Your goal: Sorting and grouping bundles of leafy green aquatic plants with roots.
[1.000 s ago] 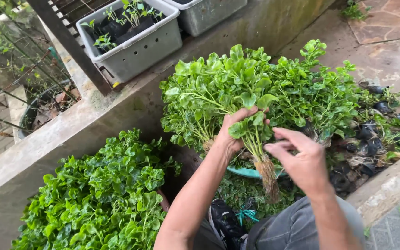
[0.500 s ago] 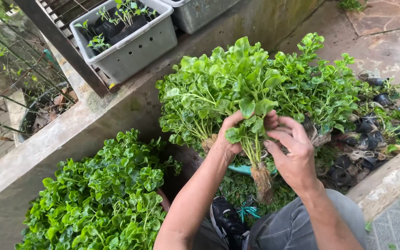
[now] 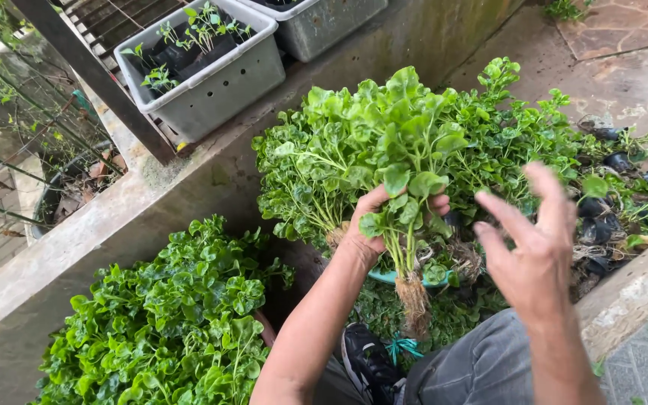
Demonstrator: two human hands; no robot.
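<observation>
Right hand (image 3: 538, 251) lifted off, open, left hand (image 3: 373, 225) gripping one greens bunch (image 3: 391, 150)

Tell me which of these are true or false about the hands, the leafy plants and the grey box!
1. The left hand grips a bunch of leafy greens by the stems. True.
2. The right hand holds the bunch too. False: it is open, fingers spread, apart from the bunch.
3. Roots hang below the bunch. True.
4. The grey tub on the ledge has no plants. False: small seedlings grow in it.
5. A heap of greens lies lower left. True.
</observation>
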